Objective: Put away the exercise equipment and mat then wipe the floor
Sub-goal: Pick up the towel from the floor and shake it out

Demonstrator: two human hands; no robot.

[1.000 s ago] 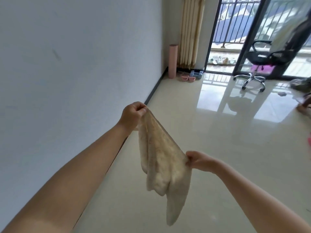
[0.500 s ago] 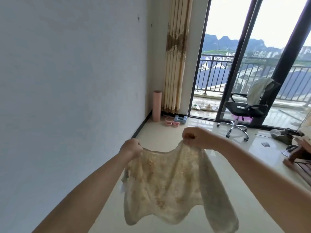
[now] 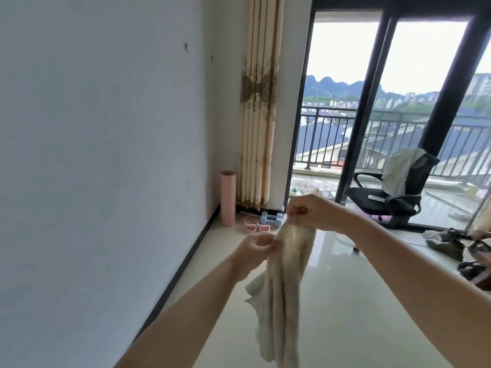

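Right hand (image 3: pixel 309 212) pinches cloth (image 3: pixel 285 282) top, left hand (image 3: pixel 256 248) prob. pinching its edge (blurry); fold into flat pad b4 wiping floor (image 3: pixel 358 301).

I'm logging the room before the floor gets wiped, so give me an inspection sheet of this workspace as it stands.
Surface: glossy pale tiled floor, reflecting the window light.
Job's things: rolled pink mat upright in the corner; blue dumbbells and pink hand grips on the floor beside it; beige cloth hanging bunched.
Clutter: dark items on the floor at the right edge.
Grips: right hand pinches the cloth's top; left hand at its edge, contact blurred.
Cables: nothing seen.
Surroundings: white wall, curtain, black office chair with a garment over it, balcony railing.
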